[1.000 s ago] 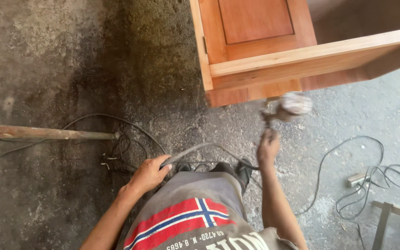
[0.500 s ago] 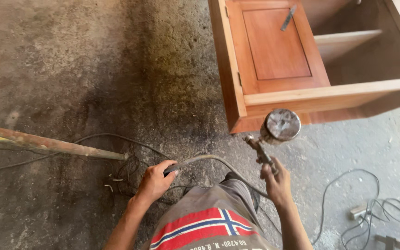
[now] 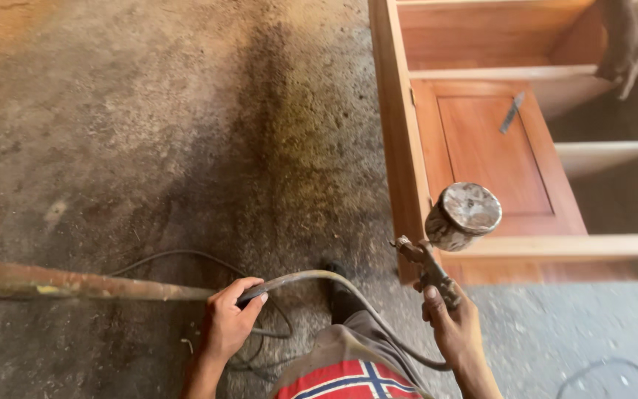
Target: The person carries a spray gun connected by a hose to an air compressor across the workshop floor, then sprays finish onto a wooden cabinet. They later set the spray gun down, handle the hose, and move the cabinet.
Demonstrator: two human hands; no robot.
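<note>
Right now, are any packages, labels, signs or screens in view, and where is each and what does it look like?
No packages, signs or screens show.
Nearest to a label: a flag-style print on the person's red garment, bottom centre between the left hand and the right hand; a dark blue cross edged white on red.
The round, paint-crusted metal spray-gun cup bears no visible label.

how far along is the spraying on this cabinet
Looks done: the cabinet door panel and frame already show an even reddish, slightly glossy coat. In hand: the right hand holds the spray gun aimed at the lower front rail, and the left hand holds its hose clear. Left: the pale shelf edges look unfinished; other sides are out of view.
</note>
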